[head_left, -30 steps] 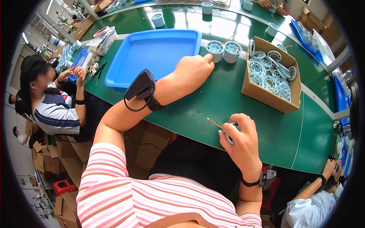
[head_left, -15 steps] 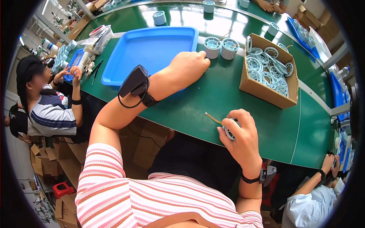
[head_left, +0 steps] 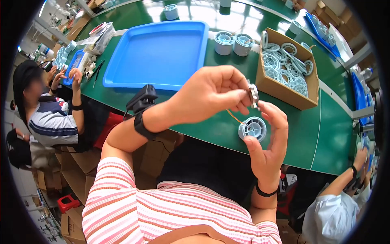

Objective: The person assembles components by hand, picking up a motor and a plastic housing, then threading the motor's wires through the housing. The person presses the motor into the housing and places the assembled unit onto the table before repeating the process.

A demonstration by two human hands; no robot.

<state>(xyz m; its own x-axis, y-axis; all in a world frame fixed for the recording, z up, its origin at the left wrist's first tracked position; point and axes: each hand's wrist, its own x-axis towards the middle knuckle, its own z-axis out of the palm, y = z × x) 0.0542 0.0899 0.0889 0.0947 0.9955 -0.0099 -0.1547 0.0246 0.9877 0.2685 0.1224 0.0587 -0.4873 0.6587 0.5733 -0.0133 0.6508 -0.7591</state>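
My left hand [head_left: 219, 91] is closed in a pinch on a small pale round part [head_left: 253, 96], seen nearly edge-on above the table. Just below it stands a light-blue round housing [head_left: 252, 129], with spokes inside and an orange-brown wire [head_left: 235, 117] coming out of it. Curved around the right side of that housing is my right hand [head_left: 271, 140], its thumb and fingers wide apart. The thumb is close to the housing's near rim and the fingertips are close to the pinched part; whether they touch, I cannot tell.
A cardboard box [head_left: 286, 87] full of light-blue rings stands at the right. Two light-blue housings [head_left: 224, 43] are beside it. To the left lies a blue tray [head_left: 162, 57] on the green table [head_left: 300, 134]. A co-worker [head_left: 53, 118] sits at left, another [head_left: 331, 211] at right.
My left hand has come from beside the two housings toward my right hand, and the small round part now shows in it. My right hand has spread from around the wired housing.
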